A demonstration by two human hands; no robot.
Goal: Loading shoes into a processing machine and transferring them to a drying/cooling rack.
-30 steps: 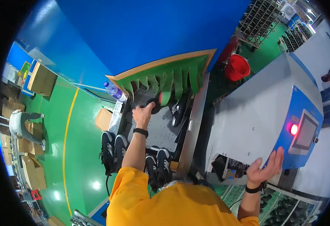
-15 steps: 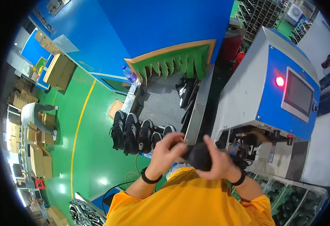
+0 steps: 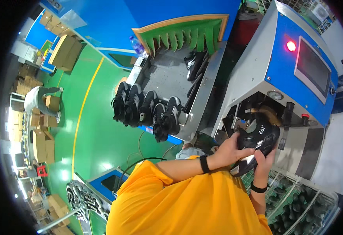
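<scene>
Both hands hold one black shoe (image 3: 257,143) with white trim at the right of centre of the frame, right in front of the open bay of a grey and blue machine (image 3: 273,58). Left hand (image 3: 228,150) wraps around the shoe's left side, fingers closed on it. Right hand (image 3: 263,160) grips it from below, fingers curled up around the sole end. Black bands on both wrists. The shoe sits tilted, its upper end against or just inside the bay; whether it touches a fixture in there cannot be told, that part is dark.

The machine shows a lit red lamp (image 3: 291,46) and a dark screen (image 3: 314,66) on its blue front, upper right of the frame.

Left of the machine, a grey conveyor counter (image 3: 167,76) runs up to a green fringe curtain (image 3: 187,37) at the top centre. A row of black shoes (image 3: 146,109) stands at its near end, side by side and touching. One more pair (image 3: 195,62) lies farther up near the curtain. A plastic bottle (image 3: 137,45) stands at the upper left corner of the conveyor.

Progress, as a judgement: one shoe is picked up and brought to the machine, but not yet clearly seated in it. The row on the counter remains unhandled, so most of the work looks ahead.

Far left: another person (image 3: 36,100) bends over cardboard boxes (image 3: 63,49) on the green floor. Wire crates with dark items sit at the lower right.
</scene>
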